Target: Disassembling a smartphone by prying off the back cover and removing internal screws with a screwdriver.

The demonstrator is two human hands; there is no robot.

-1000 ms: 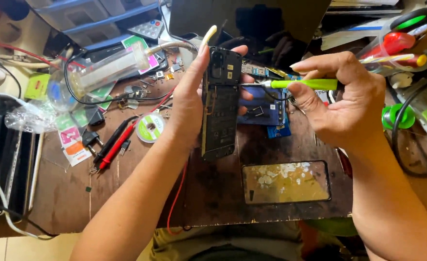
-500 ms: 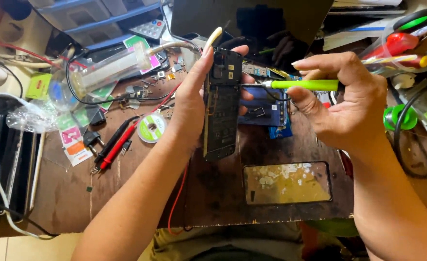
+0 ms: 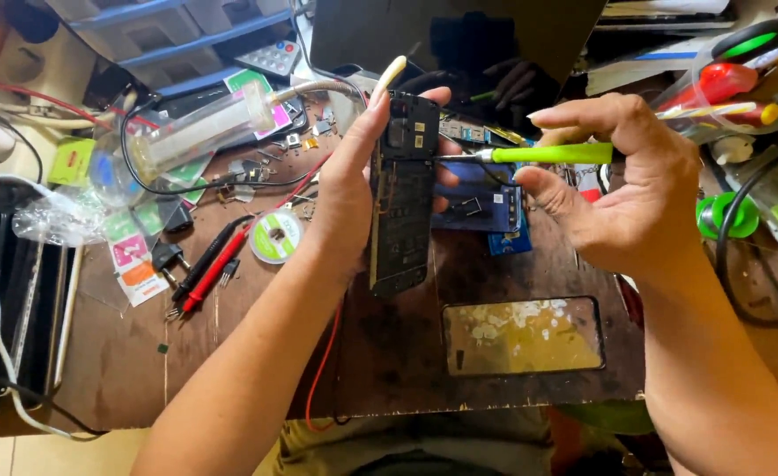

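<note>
The wooden workbench [image 3: 389,370] under me is crowded, and that is my biggest worry: if anything slips out of my grasp, it drops among cables, loose parts and the detached back panel [image 3: 523,335] lying flat near the front edge, and a small part would be hard to find there.

My left hand [image 3: 347,189] holds the opened phone [image 3: 401,204] upright above the bench, fingers closed around its edges, thumb on the near side and fingertips curled around the far side. The grip sits on the narrow sides only, so I judge a hard push from the tool could twist the phone or lever it out of my fingers.

My right hand [image 3: 622,189] pinches the green-handled screwdriver [image 3: 543,154] between thumb and fingers, shaft level, its tip touching the upper part of the exposed board. If the tip skates off, it could scratch the board or nick a component; too much pressure could strip the screw head, though I cannot see the screw itself.

The red and black probes [image 3: 208,269] and the small solder wick reel [image 3: 276,236] lie just left of my left forearm; a careless elbow could sweep them off.
</note>
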